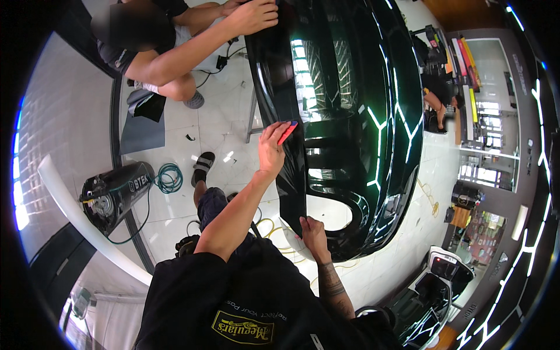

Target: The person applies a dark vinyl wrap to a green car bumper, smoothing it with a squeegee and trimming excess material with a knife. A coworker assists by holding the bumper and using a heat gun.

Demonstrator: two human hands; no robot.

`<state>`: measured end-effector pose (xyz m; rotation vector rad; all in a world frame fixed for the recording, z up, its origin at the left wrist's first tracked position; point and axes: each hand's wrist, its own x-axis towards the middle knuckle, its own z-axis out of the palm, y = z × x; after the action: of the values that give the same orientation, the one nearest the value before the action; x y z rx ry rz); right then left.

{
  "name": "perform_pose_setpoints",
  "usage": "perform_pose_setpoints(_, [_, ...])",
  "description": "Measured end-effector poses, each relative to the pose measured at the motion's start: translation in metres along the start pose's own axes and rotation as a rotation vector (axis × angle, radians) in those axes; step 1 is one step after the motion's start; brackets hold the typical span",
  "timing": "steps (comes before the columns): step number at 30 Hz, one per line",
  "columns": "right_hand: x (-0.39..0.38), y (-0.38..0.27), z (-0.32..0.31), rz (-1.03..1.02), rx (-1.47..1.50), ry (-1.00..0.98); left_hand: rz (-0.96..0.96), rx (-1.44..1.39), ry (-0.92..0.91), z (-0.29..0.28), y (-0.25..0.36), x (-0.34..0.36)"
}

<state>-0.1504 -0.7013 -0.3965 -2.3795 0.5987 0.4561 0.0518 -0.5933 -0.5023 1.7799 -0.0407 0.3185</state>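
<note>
A large glossy black car bumper [359, 87] with slatted openings stretches away in front of me. Along its left edge runs a strip of dark film [291, 195], its near end hanging past the edge. My left hand [272, 153] is closed round a small red squeegee [286, 134] with a blue part, pressed against the strip. Nearer to me, my right hand [315, 234] pinches the film's loose lower end, beside the bumper's rounded opening [329, 213].
At the far left a crouching person [157, 64] has hands on the bumper's far end. A black air tank [119, 189] with a coiled green hose [169, 178] stands left. Yellow hose [265, 227] lies on the floor. Another person [437, 102] is at far right, near a white car [437, 280].
</note>
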Motion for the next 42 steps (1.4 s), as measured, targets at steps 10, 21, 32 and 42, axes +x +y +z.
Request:
perform_pose_setpoints(10, [0.005, 0.014, 0.001, -0.003, 0.039, -0.048, 0.179, 0.12, -0.372, -0.042, 0.021, -0.058])
perform_pose_setpoints(21, [-0.048, -0.038, 0.002, -0.276, 0.642, -0.12, 0.01, -0.083, -0.717, -0.106, 0.118, -0.15])
perform_pose_setpoints(32, [0.069, -0.114, -0.063, -0.356, -0.163, 0.149, -1.257, -0.676, -0.249, -0.029, -0.084, -0.099])
perform_pose_setpoints(42, [0.127, -0.138, -0.047, -0.304, -0.715, 0.05, -1.286, -1.293, -0.413, -0.006, -0.136, -0.087])
